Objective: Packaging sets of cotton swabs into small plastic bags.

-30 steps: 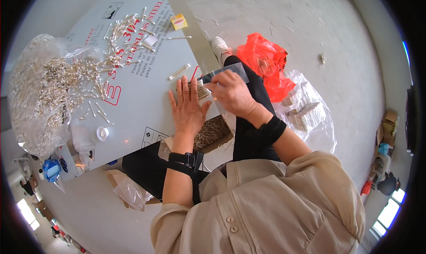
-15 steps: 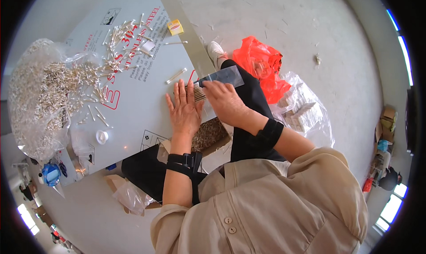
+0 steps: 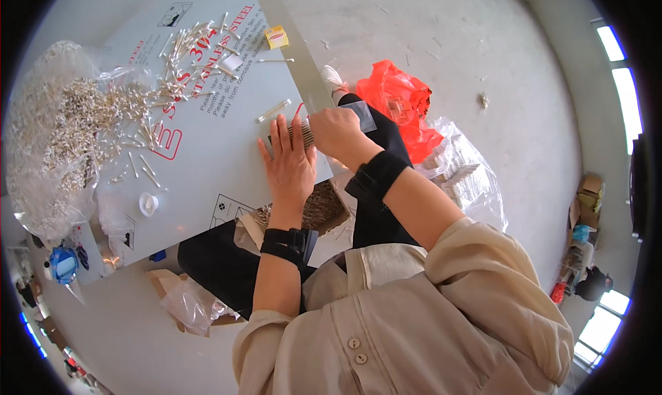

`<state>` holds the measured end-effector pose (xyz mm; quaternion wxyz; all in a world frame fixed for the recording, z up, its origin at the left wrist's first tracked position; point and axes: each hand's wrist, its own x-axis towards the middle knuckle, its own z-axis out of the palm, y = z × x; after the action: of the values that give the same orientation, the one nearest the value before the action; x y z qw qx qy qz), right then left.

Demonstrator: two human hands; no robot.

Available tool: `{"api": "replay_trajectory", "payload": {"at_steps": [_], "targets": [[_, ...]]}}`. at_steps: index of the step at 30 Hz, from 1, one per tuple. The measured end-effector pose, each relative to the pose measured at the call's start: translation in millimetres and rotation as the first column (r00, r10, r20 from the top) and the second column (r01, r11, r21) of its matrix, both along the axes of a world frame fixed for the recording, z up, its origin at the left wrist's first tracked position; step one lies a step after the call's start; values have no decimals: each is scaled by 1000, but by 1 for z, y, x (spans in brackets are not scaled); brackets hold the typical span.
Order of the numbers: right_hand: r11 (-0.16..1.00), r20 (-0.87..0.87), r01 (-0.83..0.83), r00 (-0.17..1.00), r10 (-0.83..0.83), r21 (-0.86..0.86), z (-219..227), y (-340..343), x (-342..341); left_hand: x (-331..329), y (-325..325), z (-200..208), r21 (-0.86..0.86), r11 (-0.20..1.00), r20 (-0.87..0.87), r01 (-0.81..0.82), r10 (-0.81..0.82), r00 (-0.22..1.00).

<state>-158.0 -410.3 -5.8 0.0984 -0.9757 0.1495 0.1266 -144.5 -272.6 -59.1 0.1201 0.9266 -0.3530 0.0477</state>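
Note:
My left hand (image 3: 291, 169) lies flat near the table's right edge, its fingers spread over a row of cotton swabs (image 3: 303, 134). Part of that row shows between and beside the fingers. Close against it, my right hand (image 3: 338, 134) is closed in a fist on a small clear plastic bag (image 3: 361, 115), whose far end sticks out past the knuckles over my thigh. How far the bag covers the swabs is hidden by the right hand. A couple of loose cotton swabs (image 3: 274, 111) lie just beyond my left fingertips.
A large clear bag (image 3: 52, 119) spills a heap of cotton swabs (image 3: 103, 112) across the table's left side. A small yellow box (image 3: 276, 37) and a round white container (image 3: 148, 204) stand on the table (image 3: 207, 167). A red plastic bag (image 3: 393, 95) and a clear bag of white packs (image 3: 458, 167) lie right.
My right hand has shifted slightly left and its fingers have curled into a tighter fist. Less of the small bag shows beyond it. My left hand stays over the swabs.

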Motion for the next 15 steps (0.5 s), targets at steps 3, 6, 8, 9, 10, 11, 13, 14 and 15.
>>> {"api": "replay_trajectory", "payload": {"at_steps": [3, 6, 8, 9, 10, 11, 13, 14, 15], "targets": [[998, -66, 64, 996, -63, 14, 3, -1, 7, -1, 0, -1, -1, 1000, -13, -28, 28, 1000], [956, -119, 266, 960, -252, 125, 5, -13, 10, -3, -4, -3, 15, 997, -21, -77, 78, 997], [941, -144, 306, 947, -286, 147, 6, -18, 9, -3, -6, -3, -9, 996, -27, -84, 84, 996], [919, -166, 355, 930, -328, 173, 6, -21, 8, -3, -8, -3, -27, 996, -26, -82, 81, 996], [909, -154, 362, 930, -335, 208, 6, -22, 7, -3, -10, -5, -28, 996, -27, -87, 86, 996], [910, -155, 357, 931, -330, 208, 5, -24, 6, -3, -12, -6, -42, 996, -26, -85, 84, 996], [910, -155, 350, 934, -321, 222, 4, -26, 6, -5, -15, -8, -54, 995, -23, -85, 84, 996], [911, -154, 347, 935, -318, 224, 3, -27, 5, -6, -16, -8, -72, 995, -27, -73, 71, 997], [911, -147, 344, 937, -317, 228, 2, -27, 4, -6, -18, -8, -90, 994, -30, -60, 57, 998]]}}
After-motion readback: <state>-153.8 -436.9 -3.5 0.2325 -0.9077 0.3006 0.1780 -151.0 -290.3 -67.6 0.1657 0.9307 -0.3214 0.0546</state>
